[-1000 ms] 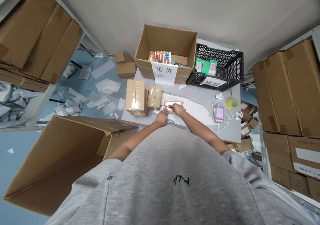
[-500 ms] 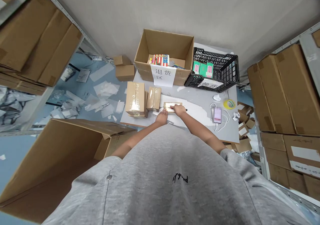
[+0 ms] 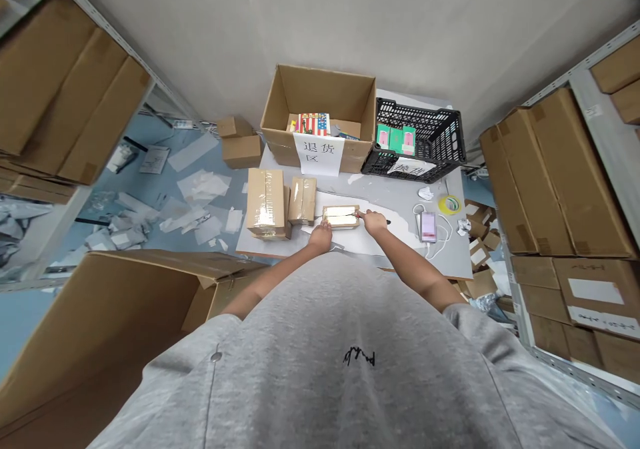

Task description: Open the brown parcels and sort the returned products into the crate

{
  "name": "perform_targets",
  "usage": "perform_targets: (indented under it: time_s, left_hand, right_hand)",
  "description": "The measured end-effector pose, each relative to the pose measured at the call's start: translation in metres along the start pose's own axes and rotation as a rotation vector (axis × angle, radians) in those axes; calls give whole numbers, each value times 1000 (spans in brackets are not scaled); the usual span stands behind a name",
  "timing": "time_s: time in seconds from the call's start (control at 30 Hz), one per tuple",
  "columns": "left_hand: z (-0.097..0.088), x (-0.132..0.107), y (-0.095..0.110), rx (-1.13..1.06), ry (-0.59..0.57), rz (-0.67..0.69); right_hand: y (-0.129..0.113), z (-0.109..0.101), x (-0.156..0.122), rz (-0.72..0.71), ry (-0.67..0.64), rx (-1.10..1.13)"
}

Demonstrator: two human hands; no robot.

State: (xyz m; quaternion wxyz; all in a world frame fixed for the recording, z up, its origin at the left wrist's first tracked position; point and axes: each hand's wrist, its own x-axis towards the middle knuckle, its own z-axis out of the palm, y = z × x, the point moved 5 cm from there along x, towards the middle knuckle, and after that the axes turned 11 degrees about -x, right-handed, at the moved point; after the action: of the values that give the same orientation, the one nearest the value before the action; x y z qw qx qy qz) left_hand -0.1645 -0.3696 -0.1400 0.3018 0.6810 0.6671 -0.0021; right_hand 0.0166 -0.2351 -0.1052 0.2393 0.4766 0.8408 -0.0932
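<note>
A small flat taped cardboard parcel (image 3: 341,215) lies on the grey table (image 3: 400,249) just in front of me. My left hand (image 3: 321,236) rests against its near left edge with the fingers together, holding it in place. My right hand (image 3: 374,222) is at the parcel's right end, closed round a thin dark tool, perhaps a cutter or pen, whose tip points at the parcel. Two taller taped boxes (image 3: 265,202) (image 3: 303,200) stand to the left of the parcel.
An open carton with a paper label (image 3: 320,117) and a black plastic crate (image 3: 417,144) stand at the table's back. A phone on a white cable (image 3: 429,226) and a tape roll (image 3: 449,204) lie right. A large open carton (image 3: 100,329) is at my left; shelves of boxes flank both sides.
My right hand has slid from the top of the parcel to its right end, the tool now showing. The left hand stays at the parcel's near edge. The view has drifted slightly.
</note>
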Motion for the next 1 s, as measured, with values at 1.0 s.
perform_targets:
  time_s: [1.0]
  left_hand:
    - [-29, 81, 7, 21, 156, 110]
  right_hand:
    - [-1, 52, 12, 501, -6, 785]
